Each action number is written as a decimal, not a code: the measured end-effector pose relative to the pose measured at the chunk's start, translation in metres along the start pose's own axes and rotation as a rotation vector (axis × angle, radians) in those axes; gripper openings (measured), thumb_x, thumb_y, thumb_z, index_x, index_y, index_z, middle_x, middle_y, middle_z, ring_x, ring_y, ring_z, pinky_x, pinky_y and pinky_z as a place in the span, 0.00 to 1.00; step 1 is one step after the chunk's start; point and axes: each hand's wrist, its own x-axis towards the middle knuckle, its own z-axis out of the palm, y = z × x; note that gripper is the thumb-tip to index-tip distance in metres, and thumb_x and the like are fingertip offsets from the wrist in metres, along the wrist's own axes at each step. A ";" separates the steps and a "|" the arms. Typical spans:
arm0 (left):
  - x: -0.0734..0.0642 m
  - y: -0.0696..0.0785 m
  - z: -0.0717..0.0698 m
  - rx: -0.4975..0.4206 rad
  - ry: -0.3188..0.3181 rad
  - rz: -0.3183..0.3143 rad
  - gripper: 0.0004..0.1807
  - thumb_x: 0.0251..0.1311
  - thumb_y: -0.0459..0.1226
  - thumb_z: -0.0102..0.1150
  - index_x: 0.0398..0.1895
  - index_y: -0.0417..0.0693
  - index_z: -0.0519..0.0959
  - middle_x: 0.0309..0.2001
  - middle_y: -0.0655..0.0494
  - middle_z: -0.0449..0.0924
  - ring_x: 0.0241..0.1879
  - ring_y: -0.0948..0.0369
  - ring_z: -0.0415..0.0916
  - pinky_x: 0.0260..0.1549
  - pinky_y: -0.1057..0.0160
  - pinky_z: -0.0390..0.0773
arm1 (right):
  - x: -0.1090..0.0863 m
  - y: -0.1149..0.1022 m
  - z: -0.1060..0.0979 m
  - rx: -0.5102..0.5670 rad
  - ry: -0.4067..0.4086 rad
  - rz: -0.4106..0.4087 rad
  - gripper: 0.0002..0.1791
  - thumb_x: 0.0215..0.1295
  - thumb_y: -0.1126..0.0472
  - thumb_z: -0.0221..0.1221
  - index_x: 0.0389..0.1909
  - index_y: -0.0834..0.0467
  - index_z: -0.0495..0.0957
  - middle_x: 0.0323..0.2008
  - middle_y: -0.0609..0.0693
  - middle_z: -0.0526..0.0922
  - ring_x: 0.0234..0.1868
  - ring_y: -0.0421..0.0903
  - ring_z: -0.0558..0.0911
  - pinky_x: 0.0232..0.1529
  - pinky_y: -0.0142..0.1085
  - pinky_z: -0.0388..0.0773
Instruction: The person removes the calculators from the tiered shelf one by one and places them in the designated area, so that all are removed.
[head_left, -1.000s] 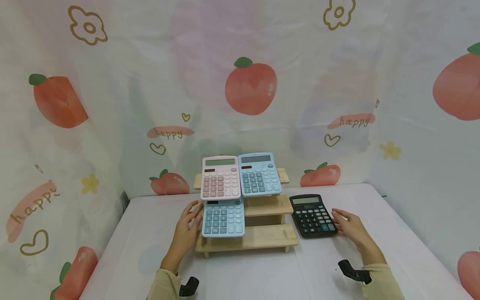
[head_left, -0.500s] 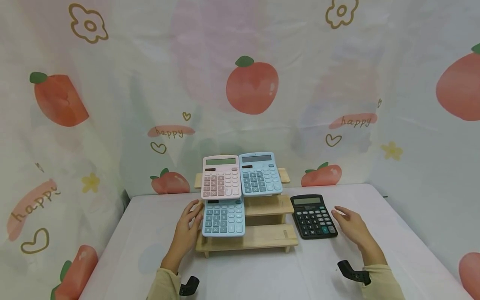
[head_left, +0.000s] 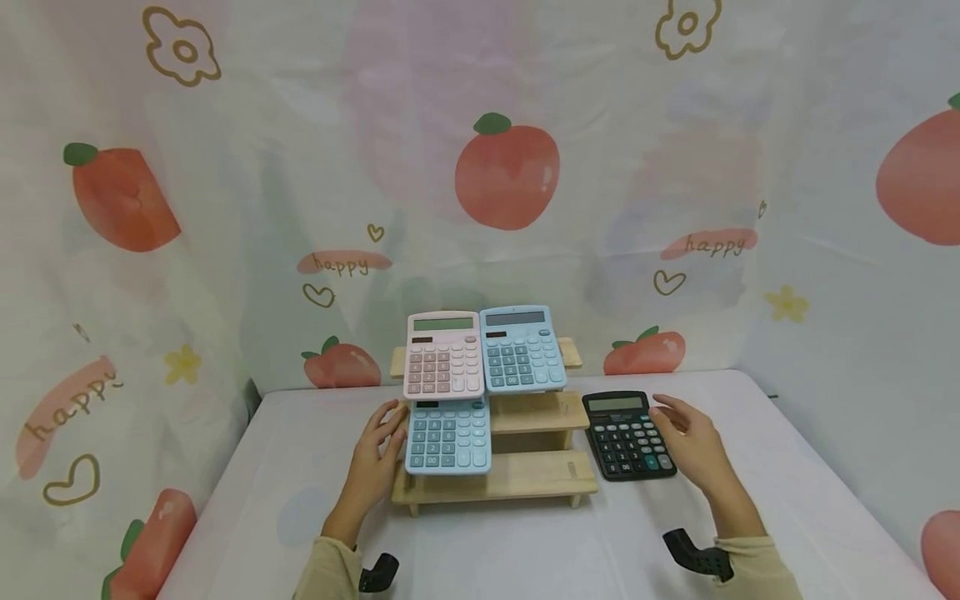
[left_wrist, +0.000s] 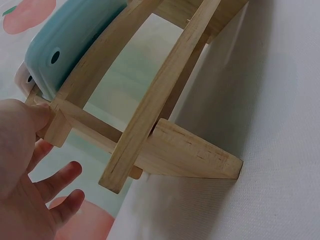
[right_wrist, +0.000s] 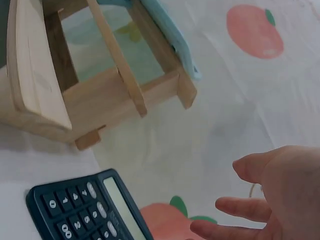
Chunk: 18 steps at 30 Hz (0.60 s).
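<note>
A three-tier wooden stand (head_left: 517,477) bears a pink calculator (head_left: 442,358) and a light blue calculator (head_left: 522,350) side by side on top. Below the pink one, another light blue calculator (head_left: 448,440) leans on the stand's left half. My left hand (head_left: 371,462) holds the stand's left end, thumb and index finger at a plank end in the left wrist view, other fingers spread. A black calculator (head_left: 628,437) lies on the table right of the stand. My right hand (head_left: 693,442) hovers by its upper right edge, fingers loosely bent and holding nothing.
White cloth covers the table (head_left: 525,550). Behind it hangs a pale curtain (head_left: 600,167) with printed fruit, hearts and lettering. The stand's lower right planks show bare wood.
My right hand first drew slightly off the black calculator's right side, then moved up and left toward its top corner. The left hand and the calculators stay put.
</note>
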 end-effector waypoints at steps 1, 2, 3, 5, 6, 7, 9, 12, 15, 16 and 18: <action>0.000 0.000 0.000 -0.001 0.000 0.001 0.25 0.78 0.42 0.48 0.71 0.39 0.70 0.77 0.47 0.61 0.77 0.41 0.57 0.63 0.32 0.68 | -0.001 -0.003 0.000 0.002 -0.004 -0.014 0.30 0.81 0.52 0.46 0.71 0.70 0.63 0.65 0.77 0.70 0.66 0.76 0.71 0.62 0.67 0.70; 0.000 0.000 0.000 -0.001 0.001 0.001 0.25 0.78 0.42 0.48 0.71 0.39 0.70 0.77 0.47 0.61 0.77 0.41 0.58 0.63 0.32 0.68 | -0.002 -0.005 0.000 0.003 -0.005 -0.029 0.29 0.81 0.53 0.46 0.71 0.70 0.64 0.65 0.78 0.70 0.65 0.77 0.71 0.62 0.68 0.70; 0.000 0.000 0.000 -0.004 0.001 -0.002 0.25 0.77 0.42 0.49 0.71 0.39 0.71 0.77 0.47 0.61 0.77 0.41 0.57 0.63 0.32 0.68 | -0.003 -0.008 0.001 0.002 -0.006 -0.040 0.29 0.81 0.53 0.47 0.71 0.70 0.64 0.64 0.78 0.71 0.65 0.77 0.71 0.61 0.68 0.70; 0.000 0.000 0.000 -0.013 -0.001 -0.009 0.25 0.77 0.41 0.49 0.71 0.39 0.71 0.77 0.47 0.61 0.77 0.41 0.57 0.64 0.32 0.68 | -0.006 -0.013 0.001 0.012 -0.009 -0.056 0.29 0.81 0.53 0.47 0.71 0.69 0.64 0.64 0.78 0.71 0.65 0.77 0.71 0.61 0.69 0.70; 0.000 0.000 0.000 -0.015 -0.003 -0.012 0.25 0.77 0.41 0.49 0.71 0.39 0.70 0.77 0.47 0.61 0.77 0.41 0.57 0.64 0.32 0.68 | -0.007 -0.016 0.002 0.018 -0.010 -0.060 0.29 0.81 0.53 0.47 0.71 0.69 0.64 0.64 0.77 0.71 0.65 0.77 0.71 0.60 0.69 0.70; 0.000 0.001 0.000 -0.017 -0.004 -0.017 0.25 0.77 0.41 0.49 0.71 0.39 0.70 0.77 0.47 0.61 0.77 0.41 0.57 0.64 0.32 0.67 | -0.008 -0.018 0.003 0.025 -0.010 -0.067 0.29 0.81 0.53 0.47 0.71 0.68 0.65 0.64 0.77 0.71 0.65 0.77 0.71 0.60 0.69 0.70; 0.000 0.001 0.000 -0.017 -0.007 -0.024 0.25 0.77 0.41 0.49 0.71 0.39 0.70 0.77 0.47 0.60 0.77 0.41 0.57 0.64 0.33 0.67 | -0.010 -0.024 0.004 0.038 -0.006 -0.086 0.28 0.80 0.53 0.48 0.71 0.68 0.66 0.63 0.76 0.73 0.65 0.76 0.72 0.60 0.68 0.71; 0.000 0.002 0.000 -0.020 -0.010 -0.035 0.24 0.77 0.41 0.49 0.71 0.39 0.70 0.77 0.47 0.60 0.77 0.42 0.56 0.65 0.33 0.67 | -0.012 -0.030 0.009 0.050 0.004 -0.138 0.27 0.80 0.54 0.48 0.70 0.68 0.67 0.62 0.74 0.76 0.64 0.73 0.75 0.59 0.66 0.72; 0.000 0.003 0.000 -0.029 -0.009 -0.041 0.24 0.77 0.40 0.49 0.71 0.39 0.70 0.77 0.48 0.60 0.78 0.42 0.56 0.65 0.33 0.67 | -0.013 -0.035 0.015 0.049 0.013 -0.191 0.25 0.80 0.55 0.50 0.69 0.67 0.69 0.59 0.72 0.79 0.61 0.69 0.78 0.58 0.63 0.74; 0.000 0.003 0.000 -0.030 -0.009 -0.043 0.24 0.77 0.40 0.49 0.71 0.40 0.70 0.77 0.48 0.60 0.78 0.42 0.56 0.65 0.33 0.67 | -0.014 -0.036 0.017 0.051 0.011 -0.204 0.25 0.80 0.56 0.50 0.68 0.67 0.69 0.59 0.71 0.80 0.61 0.68 0.79 0.58 0.62 0.75; 0.000 0.003 -0.001 -0.029 -0.009 -0.043 0.24 0.77 0.40 0.49 0.71 0.40 0.70 0.77 0.48 0.60 0.78 0.42 0.56 0.65 0.33 0.67 | -0.015 -0.039 0.021 0.053 0.006 -0.217 0.24 0.79 0.56 0.50 0.68 0.66 0.70 0.58 0.70 0.81 0.60 0.66 0.80 0.57 0.57 0.77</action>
